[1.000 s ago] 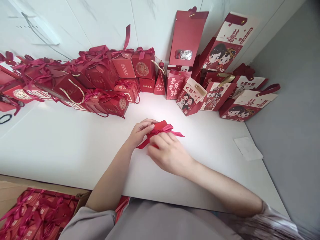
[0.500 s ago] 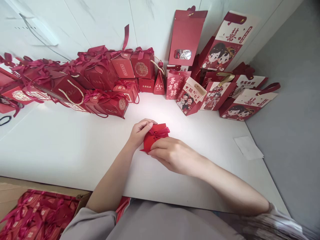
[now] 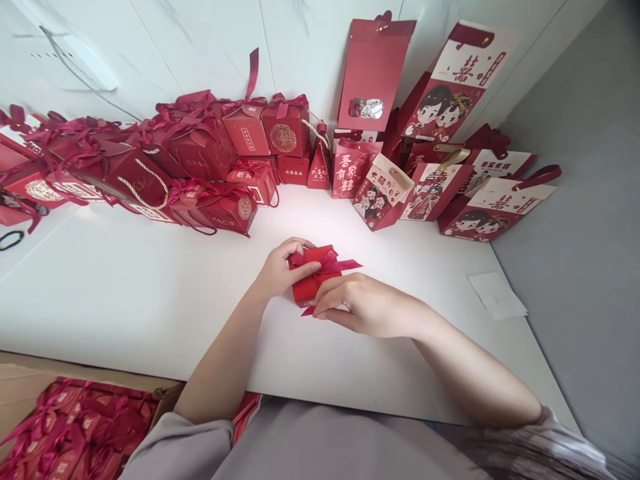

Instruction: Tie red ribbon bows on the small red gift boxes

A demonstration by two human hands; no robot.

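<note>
A small red gift box (image 3: 306,288) rests on the white table, a dark pink ribbon (image 3: 329,262) across its top. My left hand (image 3: 284,268) grips the box from its left side, thumb lying over the ribbon and fingers around the far edge. My right hand (image 3: 357,301) is closed at the box's near right corner, thumb and forefinger pinching a ribbon end whose tip sticks out below the fingers. Part of the box's right side is hidden behind that hand.
Finished-looking red boxes with ribbons (image 3: 200,143) are stacked along the wall at left. Printed paper gift bags (image 3: 383,193) stand at back right. A white paper slip (image 3: 497,295) lies at right. A cardboard carton (image 3: 167,400) full of ribboned boxes sits at lower left.
My left thumb has moved onto the ribbon on top. The box has turned slightly and shifted right. My right hand has drawn back a little, and a ribbon end now extends to the right.
</note>
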